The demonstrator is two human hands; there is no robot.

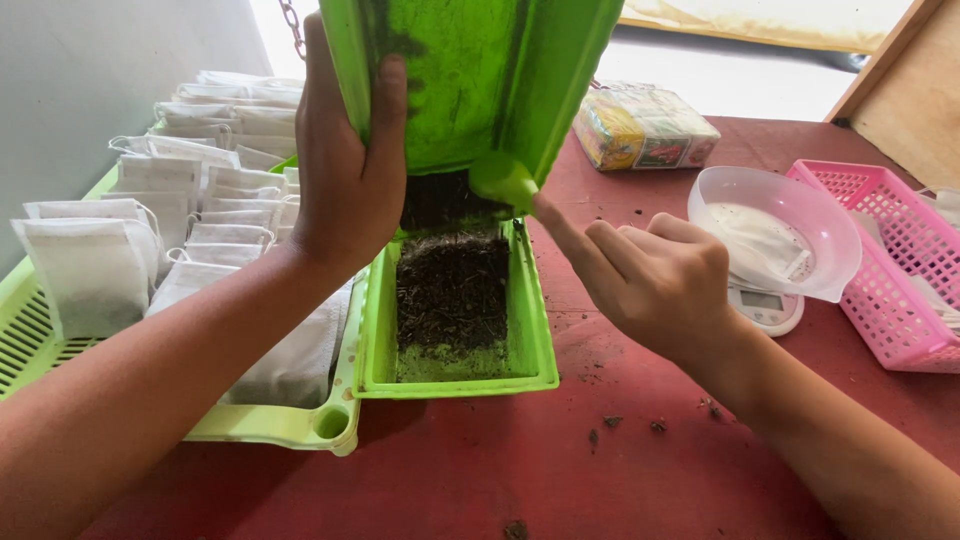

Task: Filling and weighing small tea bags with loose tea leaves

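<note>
Your left hand grips the tilted green tub at twelve o'clock, thumb pressed on its inner wall. Your right hand, fingers closed on a green scoop, reaches toward eleven o'clock. Dark soil lies in the green tray below, on the red bench.

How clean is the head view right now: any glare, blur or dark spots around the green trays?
Head view: the window strip behind the raised green tray is blown out white; the dark loose material in the lower green tray sits in shadow, detail murky; left hand and right hand are fairly sharp; straight edges bow near the frame edges.
</note>
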